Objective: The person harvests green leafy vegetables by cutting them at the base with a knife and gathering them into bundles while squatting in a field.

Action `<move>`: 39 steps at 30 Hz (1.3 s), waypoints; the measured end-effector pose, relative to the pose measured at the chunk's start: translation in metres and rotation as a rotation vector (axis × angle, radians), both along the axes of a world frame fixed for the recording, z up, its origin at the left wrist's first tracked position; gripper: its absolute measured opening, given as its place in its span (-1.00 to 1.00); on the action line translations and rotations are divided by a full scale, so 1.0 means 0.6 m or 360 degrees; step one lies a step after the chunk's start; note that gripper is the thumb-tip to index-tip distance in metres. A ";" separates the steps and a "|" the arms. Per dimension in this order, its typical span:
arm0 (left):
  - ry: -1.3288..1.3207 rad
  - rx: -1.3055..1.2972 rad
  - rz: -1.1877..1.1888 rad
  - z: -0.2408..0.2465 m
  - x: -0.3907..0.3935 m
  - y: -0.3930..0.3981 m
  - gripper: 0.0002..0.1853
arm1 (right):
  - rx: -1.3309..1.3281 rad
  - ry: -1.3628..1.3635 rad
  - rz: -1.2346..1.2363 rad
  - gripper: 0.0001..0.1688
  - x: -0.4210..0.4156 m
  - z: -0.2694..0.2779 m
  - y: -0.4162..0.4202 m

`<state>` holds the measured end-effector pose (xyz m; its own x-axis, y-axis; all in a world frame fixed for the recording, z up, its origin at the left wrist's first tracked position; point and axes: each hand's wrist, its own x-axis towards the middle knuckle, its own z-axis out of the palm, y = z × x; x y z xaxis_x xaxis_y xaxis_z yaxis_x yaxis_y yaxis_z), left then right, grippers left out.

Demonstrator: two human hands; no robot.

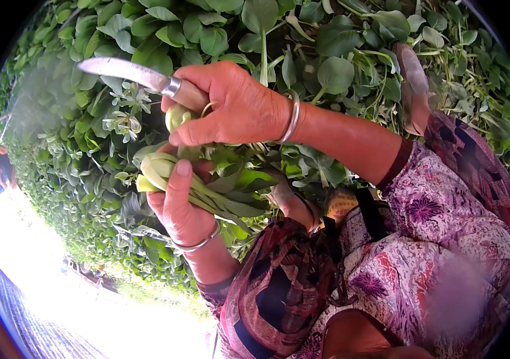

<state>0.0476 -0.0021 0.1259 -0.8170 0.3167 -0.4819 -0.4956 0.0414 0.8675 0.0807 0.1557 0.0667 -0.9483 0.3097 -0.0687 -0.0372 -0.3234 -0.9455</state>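
Observation:
My right hand (232, 105) grips the wooden handle of a knife (125, 72) whose curved blade points left. Its thumb and fingers also pinch a pale green vegetable base (175, 117) beneath the handle. Just below it, my left hand (181, 211) holds a leafy green with pale stalks (161, 168), likely bok choy, thumb across the stalks. The base faces left and the leaves spread right. The blade is apart from this plant. Fingers behind the stalks are partly hidden.
Dense leafy plants (89, 130) surround the hands. My shoes (412, 67) stand among the plants. A yellow printed item (341, 205) lies between my legs. Another person (1, 170) is at the far left, near a bright pale strip.

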 end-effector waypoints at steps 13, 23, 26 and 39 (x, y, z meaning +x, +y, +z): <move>-0.0068 0.0441 -0.0180 -0.041 -0.013 0.000 -0.36 | -0.0246 -0.0067 -0.0055 -0.77 0.008 0.029 -0.028; -0.0059 0.0291 0.0266 -0.066 -0.075 -0.113 -0.55 | 0.0827 -0.0765 0.0269 -0.68 0.072 -0.115 -0.037; 0.0416 -0.0231 -0.0209 -0.050 -0.062 -0.093 -0.46 | 0.0946 -0.1026 0.0972 -0.56 0.099 -0.145 -0.023; 0.0888 -0.1805 -0.1640 -0.215 0.042 -0.114 -0.50 | 0.1078 -0.1307 0.1134 -0.56 0.121 -0.194 -0.060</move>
